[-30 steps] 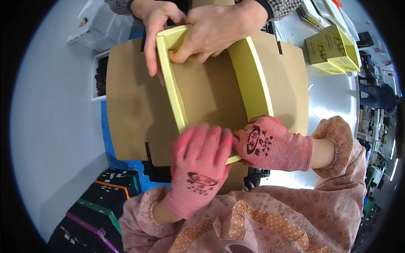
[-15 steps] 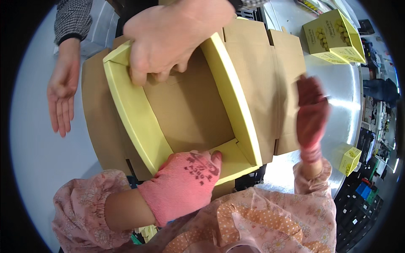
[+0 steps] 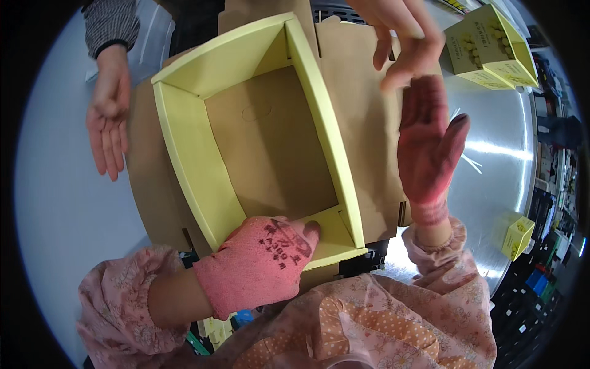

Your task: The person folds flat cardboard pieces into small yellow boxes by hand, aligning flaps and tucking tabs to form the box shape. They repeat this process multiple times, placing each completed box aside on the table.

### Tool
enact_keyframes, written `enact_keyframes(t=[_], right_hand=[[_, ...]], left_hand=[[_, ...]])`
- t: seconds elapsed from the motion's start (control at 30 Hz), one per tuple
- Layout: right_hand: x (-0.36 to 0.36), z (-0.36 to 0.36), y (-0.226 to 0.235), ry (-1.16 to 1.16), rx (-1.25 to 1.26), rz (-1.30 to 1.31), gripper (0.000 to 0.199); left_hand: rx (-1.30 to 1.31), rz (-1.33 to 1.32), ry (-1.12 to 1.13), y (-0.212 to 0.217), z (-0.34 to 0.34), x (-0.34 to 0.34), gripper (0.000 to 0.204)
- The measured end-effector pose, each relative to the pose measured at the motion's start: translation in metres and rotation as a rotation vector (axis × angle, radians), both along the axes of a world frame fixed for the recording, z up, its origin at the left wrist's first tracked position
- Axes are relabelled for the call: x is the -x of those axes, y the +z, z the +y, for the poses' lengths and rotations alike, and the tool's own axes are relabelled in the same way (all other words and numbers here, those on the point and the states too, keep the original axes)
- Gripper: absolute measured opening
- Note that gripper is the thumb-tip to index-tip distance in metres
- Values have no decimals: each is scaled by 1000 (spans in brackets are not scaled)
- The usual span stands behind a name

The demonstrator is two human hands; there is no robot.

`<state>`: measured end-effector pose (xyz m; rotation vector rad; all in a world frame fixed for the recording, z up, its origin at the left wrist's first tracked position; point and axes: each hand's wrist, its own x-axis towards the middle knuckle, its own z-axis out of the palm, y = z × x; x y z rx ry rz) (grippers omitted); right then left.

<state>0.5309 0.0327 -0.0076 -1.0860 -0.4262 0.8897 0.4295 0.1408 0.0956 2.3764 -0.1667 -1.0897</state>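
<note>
A pale yellow open-topped box [image 3: 203, 150] with a brown floor lies in front of me, tilted slightly in the view. My left hand [image 3: 261, 264], in a pink glove with dark print, grips its near wall; the fingertips are partly hidden. To the right of the box my right hand [image 3: 430, 144], in a darker red-pink glove, is raised above brown cardboard flaps [image 3: 362, 123]. Its palm is up, the fingers stretched and the thumb apart, with nothing in it. A co-worker's hand [image 3: 405, 40] is just beyond my right fingertips, somewhat blurred.
The co-worker's other hand [image 3: 110, 117] is held open over the grey-white surface [image 3: 67, 203] at left. Printed yellow boxes [image 3: 485, 52] stand far right on a metal table [image 3: 498, 123], where thin white strips [image 3: 472, 161] lie. A smaller yellow box [image 3: 518, 237] sits near its right edge.
The co-worker's hand has let go of the box's far left corner and moved right. My right hand has moved left, toward the box. My left hand keeps its hold on the near wall.
</note>
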Motion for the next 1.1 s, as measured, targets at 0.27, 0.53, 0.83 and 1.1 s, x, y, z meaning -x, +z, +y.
enact_keyframes(t=[0.27, 0.53, 0.83, 1.1], right_hand=[[-19, -5, -7, 120, 37, -140, 61], [-44, -1, 109, 847, -54, -1238, 70], [-16, -7, 89, 1224, 181, -2082, 50], [-17, 11, 95, 1288, 184, -1848, 65]], left_hand=[[27, 49, 11, 1, 4, -10, 60], [115, -347, 238, -18, 1, 14, 39], [406, -966, 860, -20, 27, 102, 45], [995, -747, 1709, -109, -35, 130, 56]])
